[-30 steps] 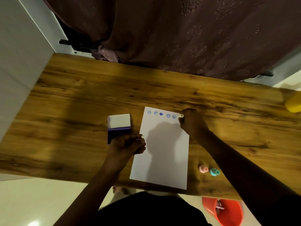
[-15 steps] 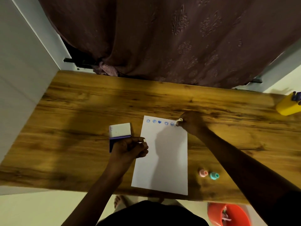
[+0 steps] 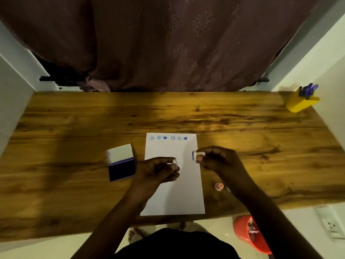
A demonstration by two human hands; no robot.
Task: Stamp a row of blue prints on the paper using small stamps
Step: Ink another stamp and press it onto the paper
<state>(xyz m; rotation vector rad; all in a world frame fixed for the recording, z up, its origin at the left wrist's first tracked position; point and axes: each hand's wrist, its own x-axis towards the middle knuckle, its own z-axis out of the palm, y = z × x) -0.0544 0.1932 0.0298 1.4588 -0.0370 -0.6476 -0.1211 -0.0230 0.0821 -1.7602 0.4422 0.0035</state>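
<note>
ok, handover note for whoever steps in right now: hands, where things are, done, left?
Right hand: pinching a small stamp, blue face sideways, lifted above the paper's right edge.
Left hand: holds a small white piece, likely the cap, above the paper.
Ink pad: open, left of the paper. Pink stamp: on the table, right of the paper.
Done: six blue prints along the top edge.
Left: probably cap this stamp; row nearly reaches the right edge.

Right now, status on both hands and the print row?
Right hand pinching small white stamp, lifted. Left hand pinching small white cap. Six blue prints atop white paper sheet. Nothing in the way.
</note>
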